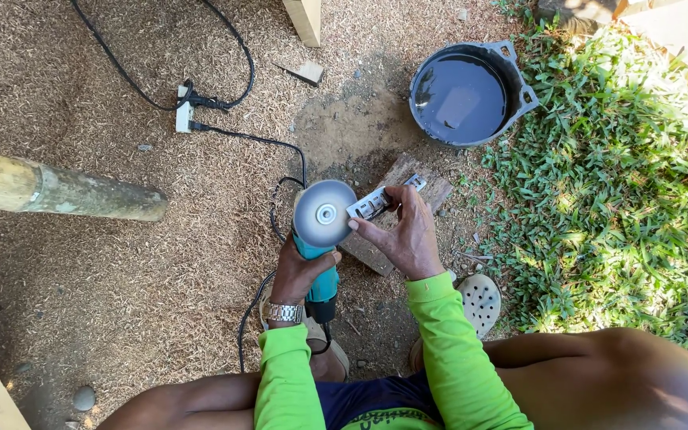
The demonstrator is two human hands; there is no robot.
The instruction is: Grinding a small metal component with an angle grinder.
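Sawdust-covered ground (121, 263) fills most of view, w/ grass (615, 207) along the 3 o'clock side.

Left hand (300, 271), just below centre, is closed round the teal body of an angle grinder (322, 239); fingers wrapped fully, thumb across the front. Grinder points up toward 12 o'clock, grey disc (325, 213) facing the camera. Metal watch (284, 313) on that wrist, lime-green sleeve below.

Right hand (404, 235), at 3 o'clock of the disc, is partly curled: fingertips pinch a small flat metal piece (376, 203) w/ slots, thumb tip at the disc's edge. Metal piece sits just beside the disc at its 2 o'clock; can't tell if touching it.

Outward: under the right hand lies a rough wood block (420, 187) on the ground. Grinder's black cord (252, 314) loops off at 7 o'clock; another cord runs up to a white power strip (184, 111) at 10 o'clock. Dark bucket (471, 91) holding water stands at 1 o'clock, near the grass edge. Thick log (57, 191) comes in from 9 o'clock. Small wood offcut (308, 73) at 12 o'clock, pale timber post (306, 17) above it. Perforated sandal (479, 301) at 4 o'clock by the person's knee.
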